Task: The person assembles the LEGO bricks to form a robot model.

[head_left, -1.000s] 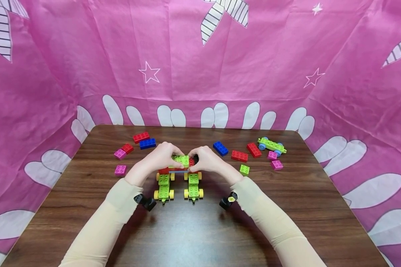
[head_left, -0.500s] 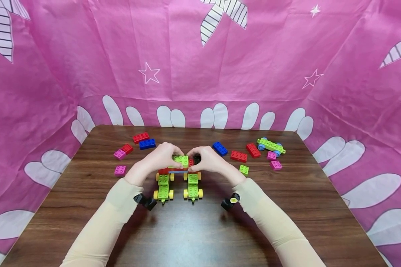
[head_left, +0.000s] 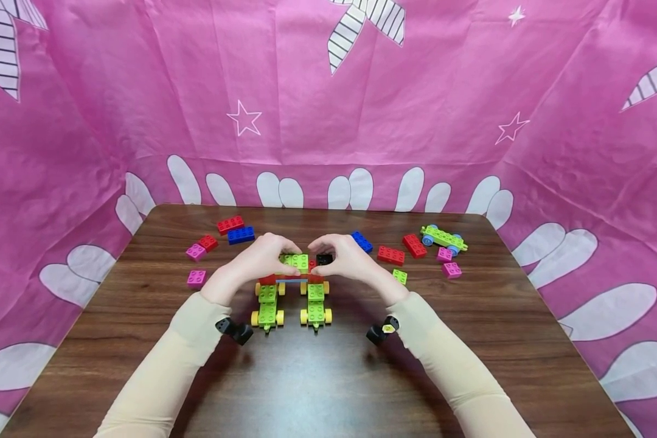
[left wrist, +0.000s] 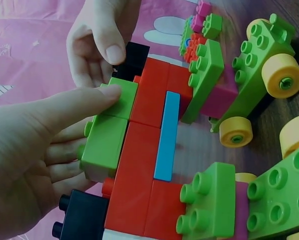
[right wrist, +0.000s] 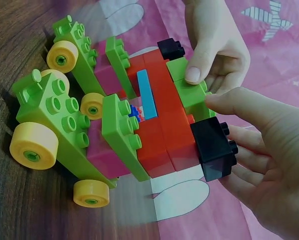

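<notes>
A toy-brick build stands mid-table. Its two light green wheeled bases (head_left: 268,312) have yellow wheels (right wrist: 34,145). Red bricks (left wrist: 134,175) span them, with a thin blue piece (left wrist: 167,135) along one side. Light green bricks (head_left: 300,263) sit on the middle of the red span, a black brick at each end. My left hand (head_left: 264,257) holds the light green bricks, thumb on their near side and fingers behind. My right hand (head_left: 346,260) curves loosely around the right black brick (right wrist: 214,150), its thumb tip close to the green bricks.
Loose red bricks (head_left: 230,224), blue bricks (head_left: 241,235) and pink bricks (head_left: 196,278) lie left of the build. At right lie more bricks, a small green one (head_left: 399,276) and a green wheeled base with blue wheels (head_left: 443,237). A pink curtain (head_left: 306,109) surrounds the table.
My right hand has moved slightly to the right, and its thumb and fingers stand farther from the green bricks, showing more of the black brick. My left hand has barely moved.
</notes>
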The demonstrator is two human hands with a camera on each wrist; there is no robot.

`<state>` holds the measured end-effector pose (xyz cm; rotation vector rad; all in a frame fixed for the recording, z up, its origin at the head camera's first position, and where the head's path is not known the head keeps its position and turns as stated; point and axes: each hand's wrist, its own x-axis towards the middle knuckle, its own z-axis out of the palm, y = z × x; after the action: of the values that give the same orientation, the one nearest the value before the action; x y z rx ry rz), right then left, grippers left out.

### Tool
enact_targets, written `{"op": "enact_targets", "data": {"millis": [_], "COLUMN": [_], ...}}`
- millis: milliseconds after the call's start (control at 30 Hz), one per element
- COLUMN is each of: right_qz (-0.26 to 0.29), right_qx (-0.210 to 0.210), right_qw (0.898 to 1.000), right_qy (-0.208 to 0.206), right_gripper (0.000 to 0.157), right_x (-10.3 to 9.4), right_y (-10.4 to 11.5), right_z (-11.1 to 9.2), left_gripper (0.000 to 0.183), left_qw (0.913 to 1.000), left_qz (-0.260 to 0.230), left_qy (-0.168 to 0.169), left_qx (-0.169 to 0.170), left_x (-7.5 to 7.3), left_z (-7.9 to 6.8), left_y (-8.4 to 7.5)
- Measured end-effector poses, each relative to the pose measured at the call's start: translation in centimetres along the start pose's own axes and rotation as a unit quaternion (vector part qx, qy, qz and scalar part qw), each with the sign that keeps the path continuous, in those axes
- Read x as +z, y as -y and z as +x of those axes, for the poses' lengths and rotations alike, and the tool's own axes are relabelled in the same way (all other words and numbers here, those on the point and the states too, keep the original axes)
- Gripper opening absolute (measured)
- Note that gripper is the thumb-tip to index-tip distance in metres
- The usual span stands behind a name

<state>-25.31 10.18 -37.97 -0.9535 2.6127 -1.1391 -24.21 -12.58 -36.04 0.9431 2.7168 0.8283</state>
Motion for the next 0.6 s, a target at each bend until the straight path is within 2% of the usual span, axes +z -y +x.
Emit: {"op": "enact_targets", "data": {"millis": [200, 600], "right_qz": [0.001, 0.008], "right_qx": [0.0, -0.005], "right_qw": [1.0, 0.999], "right_qy": [-0.014, -0.045], "right_gripper": [0.043, 0.042], "right_x": [-0.2, -0.2], "right_y": [0.0, -0.7], "right_z": [-0.3, -1.2], "left_gripper": [0.042, 0.04], "left_qw": [0.9999, 0.9964], "left_qz": [-0.007, -0.014], "left_qy": [-0.012, -0.076], "left_qx": [0.005, 0.035], "left_x": [-0.2, -0.2], "left_z": [-0.3, -1.4], "left_y": [0.2, 1.6]}}
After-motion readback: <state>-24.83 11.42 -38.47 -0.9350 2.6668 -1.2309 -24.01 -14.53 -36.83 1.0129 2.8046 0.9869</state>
